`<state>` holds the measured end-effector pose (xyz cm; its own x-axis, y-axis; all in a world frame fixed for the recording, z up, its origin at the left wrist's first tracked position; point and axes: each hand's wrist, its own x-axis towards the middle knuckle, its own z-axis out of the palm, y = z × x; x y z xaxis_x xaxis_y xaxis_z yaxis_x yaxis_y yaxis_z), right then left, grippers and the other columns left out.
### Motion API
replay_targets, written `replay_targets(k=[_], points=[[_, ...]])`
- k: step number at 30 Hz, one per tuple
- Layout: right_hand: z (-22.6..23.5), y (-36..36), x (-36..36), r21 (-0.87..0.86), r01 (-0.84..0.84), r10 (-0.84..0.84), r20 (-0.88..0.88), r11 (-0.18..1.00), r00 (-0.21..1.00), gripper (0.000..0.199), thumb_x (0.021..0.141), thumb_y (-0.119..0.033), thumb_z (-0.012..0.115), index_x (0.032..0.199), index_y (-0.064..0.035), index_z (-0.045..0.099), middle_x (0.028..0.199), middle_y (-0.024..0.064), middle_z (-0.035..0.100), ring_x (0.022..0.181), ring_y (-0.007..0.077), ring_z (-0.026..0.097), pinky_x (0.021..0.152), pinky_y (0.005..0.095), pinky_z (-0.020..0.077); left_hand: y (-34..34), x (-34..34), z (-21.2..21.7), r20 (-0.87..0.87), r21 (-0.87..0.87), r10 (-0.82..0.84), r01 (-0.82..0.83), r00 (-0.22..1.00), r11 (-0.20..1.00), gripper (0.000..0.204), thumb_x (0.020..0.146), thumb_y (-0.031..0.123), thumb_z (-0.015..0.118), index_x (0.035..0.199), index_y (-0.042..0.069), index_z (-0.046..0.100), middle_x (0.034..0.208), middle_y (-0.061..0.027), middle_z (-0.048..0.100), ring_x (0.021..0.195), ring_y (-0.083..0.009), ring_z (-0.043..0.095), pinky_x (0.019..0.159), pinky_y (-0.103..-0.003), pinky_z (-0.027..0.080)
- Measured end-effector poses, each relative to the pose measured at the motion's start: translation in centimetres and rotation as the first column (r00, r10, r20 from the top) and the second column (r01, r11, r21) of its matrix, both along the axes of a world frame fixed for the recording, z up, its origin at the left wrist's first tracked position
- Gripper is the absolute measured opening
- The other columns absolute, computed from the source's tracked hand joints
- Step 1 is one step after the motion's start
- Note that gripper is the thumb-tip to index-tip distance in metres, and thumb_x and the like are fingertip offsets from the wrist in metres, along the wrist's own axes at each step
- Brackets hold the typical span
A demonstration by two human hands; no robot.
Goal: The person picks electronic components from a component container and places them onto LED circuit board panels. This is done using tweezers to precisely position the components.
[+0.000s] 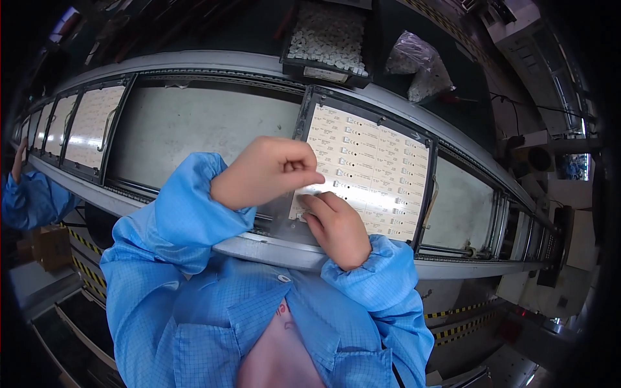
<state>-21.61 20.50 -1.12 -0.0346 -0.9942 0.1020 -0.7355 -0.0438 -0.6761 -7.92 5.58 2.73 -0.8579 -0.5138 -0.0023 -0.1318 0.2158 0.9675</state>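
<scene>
A white circuit board panel (381,171) lies in a dark carrier frame (430,187) in front of me. Two columns of small white connectors (349,140) run down its face. My left hand (268,171) hovers over the panel's left edge, its fingers curled in and the fingertips close together; whatever they may hold is too small to make out. Lower down, my right hand (339,227) reaches over the panel's near left part with thumb and fingers bent together. Its fingertips are partly hidden, and I cannot make out what is between them.
The frame sits on a conveyor with metal rails (278,251). Beyond it stand a black bin (330,39) of small white parts and a clear plastic bag (420,64). More framed panels (97,123) lie along the left, where another person's blue sleeve (39,197) shows.
</scene>
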Motion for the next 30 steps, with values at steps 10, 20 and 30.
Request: replay_targets(k=[10, 20, 30], points=[[-0.2, 0.1, -0.1, 0.018, -0.182, 0.183, -0.077, 0.983, 0.980, 0.023, 0.078, -0.005, 0.062, 0.101, -0.0056, 0.063, 0.089, 0.0110, 0.054, 0.086, 0.0289, 0.059, 0.073, 0.0380, 0.0507, -0.6, 0.7, 0.1, 0.107, 0.633, 0.038, -0.098, 0.994, 0.768, 0.013, 0.089, 0.002, 0.061, 0.101, -0.001, 0.064, 0.081, -0.0035, 0.063, 0.066, -0.0087, 0.059, 0.061, -0.020, 0.050], [0.8, 2.0, -1.9, 0.022, 0.097, -0.098, 0.019, 0.995, 0.995, 0.020, 0.080, 0.002, 0.061, 0.099, -0.0010, 0.061, 0.083, 0.0138, 0.061, 0.067, 0.0294, 0.061, 0.063, 0.0366, 0.0504, 2.0, 0.7, -2.4, 0.078, -0.219, -0.116, 0.131, 0.990, 0.967, 0.020, 0.082, 0.002, 0.063, 0.102, -0.001, 0.064, 0.093, -0.0110, 0.060, 0.073, -0.0167, 0.061, 0.064, -0.026, 0.050], [0.5, 2.4, -2.5, 0.063, 0.260, -0.261, 0.014, 0.964, 0.965, 0.015, 0.084, 0.003, 0.061, 0.099, 0.0006, 0.060, 0.083, 0.0120, 0.065, 0.070, 0.0206, 0.065, 0.064, 0.0302, 0.0536, 3.2, 0.6, -3.8, 0.032, -0.548, -0.145, 0.139, 0.989, 0.825, 0.017, 0.080, 0.007, 0.064, 0.095, 0.001, 0.061, 0.093, -0.0129, 0.059, 0.085, -0.0305, 0.061, 0.074, -0.037, 0.051]])
